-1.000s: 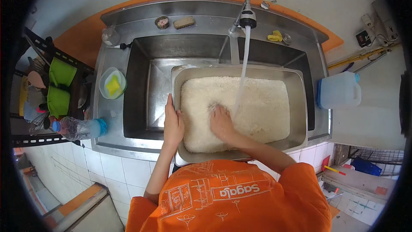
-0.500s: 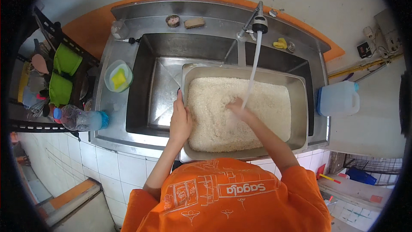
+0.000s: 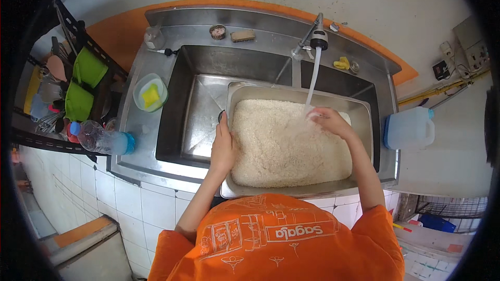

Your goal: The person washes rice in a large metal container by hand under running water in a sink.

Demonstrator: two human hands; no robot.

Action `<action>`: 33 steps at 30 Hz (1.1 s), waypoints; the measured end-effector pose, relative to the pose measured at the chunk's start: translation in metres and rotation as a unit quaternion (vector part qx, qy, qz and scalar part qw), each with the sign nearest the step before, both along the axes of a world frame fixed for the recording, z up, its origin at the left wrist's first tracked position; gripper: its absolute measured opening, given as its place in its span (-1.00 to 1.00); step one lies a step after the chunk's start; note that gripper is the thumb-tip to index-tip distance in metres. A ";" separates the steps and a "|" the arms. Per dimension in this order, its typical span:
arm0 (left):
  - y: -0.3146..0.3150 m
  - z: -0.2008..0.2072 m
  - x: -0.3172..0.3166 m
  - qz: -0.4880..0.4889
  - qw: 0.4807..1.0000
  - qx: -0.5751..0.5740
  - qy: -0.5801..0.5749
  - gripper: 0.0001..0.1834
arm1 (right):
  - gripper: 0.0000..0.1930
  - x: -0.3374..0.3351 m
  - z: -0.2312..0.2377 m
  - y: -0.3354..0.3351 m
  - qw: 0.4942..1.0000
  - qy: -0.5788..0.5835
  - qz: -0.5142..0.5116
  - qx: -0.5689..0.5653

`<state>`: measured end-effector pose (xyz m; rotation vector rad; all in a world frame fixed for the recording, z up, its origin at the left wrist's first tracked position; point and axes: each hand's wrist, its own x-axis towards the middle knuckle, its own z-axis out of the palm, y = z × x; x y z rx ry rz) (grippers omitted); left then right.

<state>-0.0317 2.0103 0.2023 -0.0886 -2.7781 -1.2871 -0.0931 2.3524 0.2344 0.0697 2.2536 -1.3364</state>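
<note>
A deep rectangular steel pan (image 3: 294, 91) filled with wet white rice (image 3: 284, 148) sits across the double sink. My left hand (image 3: 223, 151) grips its left wall, fingers along the outside and rim. Over the right part of the rice is my right hand (image 3: 333, 121), fingers loosely curved and apart, its fingertips in the water. A white stream (image 3: 315, 75) falls from the faucet (image 3: 319, 40) past those fingertips onto the rice. Cloudy water lies over part of the grains.
Left of the sink (image 3: 200, 119) are a tub (image 3: 141, 105) with a yellow sponge and a bottle of blue liquid (image 3: 104, 139). A blue jug (image 3: 410, 128) stands at the right. Behind lie a brown block (image 3: 243, 36), a small bowl (image 3: 217, 32) and a yellow cloth (image 3: 341, 63).
My right hand has lifted from the middle of the rice and moved right, into the water stream. My left hand stays on the pan's left wall. The view has shifted slightly.
</note>
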 end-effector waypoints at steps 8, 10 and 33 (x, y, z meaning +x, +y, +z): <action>0.011 0.004 -0.007 -0.010 1.000 -0.006 -0.006 -0.38 | -0.73 -0.021 -0.198 0.039 0.987 0.068 -0.048 0.138; 0.006 -0.002 -0.003 -0.008 1.000 -0.017 0.000 -0.38 | -0.72 -0.004 -0.170 -0.039 0.970 0.074 0.084 0.215; 0.001 0.000 -0.001 -0.007 0.999 0.028 -0.027 -0.39 | -0.35 0.014 -0.028 -0.051 0.987 0.058 -0.027 0.148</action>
